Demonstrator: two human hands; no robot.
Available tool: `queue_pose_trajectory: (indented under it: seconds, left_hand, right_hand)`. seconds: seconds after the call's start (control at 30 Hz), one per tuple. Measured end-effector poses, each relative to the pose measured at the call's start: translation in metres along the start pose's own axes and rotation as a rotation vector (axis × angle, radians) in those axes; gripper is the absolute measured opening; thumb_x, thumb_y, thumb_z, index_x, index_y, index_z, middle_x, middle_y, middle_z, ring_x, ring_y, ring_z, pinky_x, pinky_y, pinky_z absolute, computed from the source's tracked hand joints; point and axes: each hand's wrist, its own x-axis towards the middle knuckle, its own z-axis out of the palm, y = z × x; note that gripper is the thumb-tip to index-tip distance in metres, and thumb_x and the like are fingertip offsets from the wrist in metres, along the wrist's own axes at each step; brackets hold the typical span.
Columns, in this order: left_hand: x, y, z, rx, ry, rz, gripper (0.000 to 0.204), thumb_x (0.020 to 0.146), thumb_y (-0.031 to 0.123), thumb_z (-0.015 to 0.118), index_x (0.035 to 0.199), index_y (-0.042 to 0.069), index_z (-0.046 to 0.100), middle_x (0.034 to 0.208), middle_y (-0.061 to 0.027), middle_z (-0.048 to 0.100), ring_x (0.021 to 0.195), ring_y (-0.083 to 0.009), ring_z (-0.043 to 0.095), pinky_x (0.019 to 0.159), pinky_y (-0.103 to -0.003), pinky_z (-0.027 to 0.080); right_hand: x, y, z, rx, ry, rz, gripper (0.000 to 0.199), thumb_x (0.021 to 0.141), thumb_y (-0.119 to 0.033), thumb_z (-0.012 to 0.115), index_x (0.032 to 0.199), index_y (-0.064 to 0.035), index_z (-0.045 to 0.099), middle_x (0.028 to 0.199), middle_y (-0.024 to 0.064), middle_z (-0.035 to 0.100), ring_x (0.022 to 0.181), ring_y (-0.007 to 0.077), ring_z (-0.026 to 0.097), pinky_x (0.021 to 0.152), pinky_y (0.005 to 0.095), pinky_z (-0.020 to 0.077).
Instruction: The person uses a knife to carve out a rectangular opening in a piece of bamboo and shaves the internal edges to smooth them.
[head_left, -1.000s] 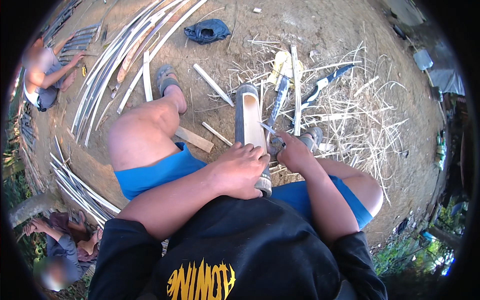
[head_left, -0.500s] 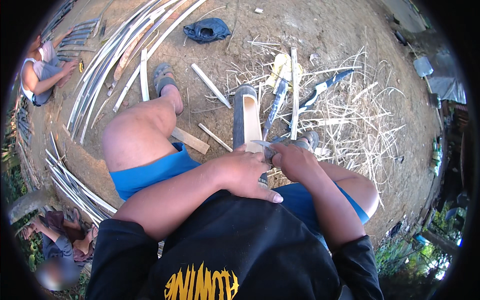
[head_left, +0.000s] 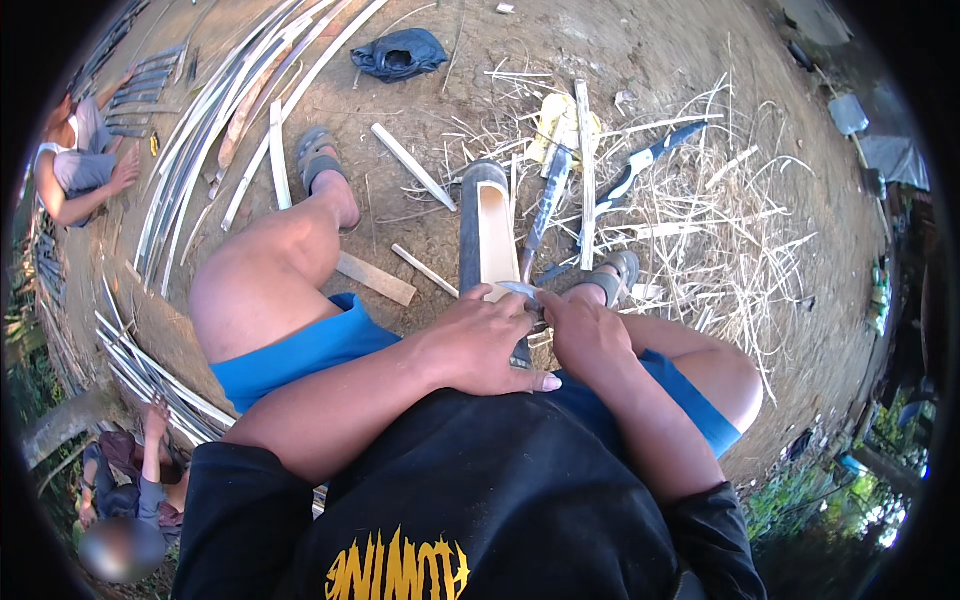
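Observation:
I sit on the ground with a split, trough-shaped bamboo section [head_left: 488,225] lying between my knees. My left hand [head_left: 480,345] lies over its near end, fingers wrapped on it. My right hand [head_left: 585,335] is curled tight against the left one at the same end. A small grey metal tool [head_left: 524,291] shows between the two hands, and the right hand's fingers close on it; its shape is mostly hidden.
Long knives [head_left: 545,205] [head_left: 640,165] and a yellow cloth [head_left: 560,120] lie beyond the bamboo amid shavings [head_left: 720,230]. Bamboo strips [head_left: 230,110] curve along the left. A wood block [head_left: 375,278], a dark cloth [head_left: 400,55]. Other people sit at left [head_left: 85,165] and lower left [head_left: 130,490].
My right hand has drawn in from the bamboo's right side to meet the left hand at the near end. The left hand stayed on the bamboo.

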Motion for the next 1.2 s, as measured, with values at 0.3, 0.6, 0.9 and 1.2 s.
queue_pose_trajectory:
  seconds: [0.3,0.6,0.9,1.2]
  left_hand:
    - [0.010,-0.004,0.002,0.032,-0.065,-0.031,0.114,0.090,0.086,0.037,0.149,-0.011,0.039,0.155,-0.0333,0.040,0.147,-0.0384,0.040,0.122,-0.050,0.025]
    - [0.021,-0.002,-0.003,0.069,-0.153,-0.058,0.118,0.088,0.085,0.045,0.146,-0.017,0.038,0.145,-0.0337,0.050,0.138,-0.0377,0.051,0.114,-0.046,0.035]
    - [0.037,-0.003,-0.008,0.025,-0.287,-0.123,0.127,0.083,0.090,0.046,0.144,-0.022,0.035,0.144,-0.0370,0.049,0.134,-0.0398,0.054,0.112,-0.046,0.041]
    - [0.046,-0.008,-0.005,0.059,-0.286,-0.161,0.137,0.079,0.096,0.041,0.147,-0.023,0.030,0.150,-0.0383,0.042,0.139,-0.0414,0.050,0.117,-0.045,0.038]
  right_hand:
    - [0.008,0.001,0.006,-0.019,-0.014,0.001,0.042,0.098,-0.012,0.051,0.139,-0.0145,0.058,0.107,0.0202,0.069,0.098,0.0380,0.072,0.082,0.0477,0.0588]
    - [0.012,-0.003,0.005,0.017,-0.053,0.071,0.042,0.101,-0.014,0.046,0.142,-0.0184,0.056,0.115,0.0212,0.068,0.104,0.0390,0.071,0.085,0.0479,0.0587]
    - [0.021,-0.002,0.014,0.031,-0.069,0.097,0.042,0.102,-0.016,0.045,0.142,-0.0188,0.055,0.119,0.0215,0.067,0.107,0.0383,0.071,0.088,0.0472,0.0583]
    - [0.032,-0.007,0.005,-0.001,-0.091,0.109,0.040,0.103,-0.020,0.045,0.142,-0.0188,0.054,0.114,0.0206,0.070,0.103,0.0385,0.072,0.084,0.0479,0.0585]
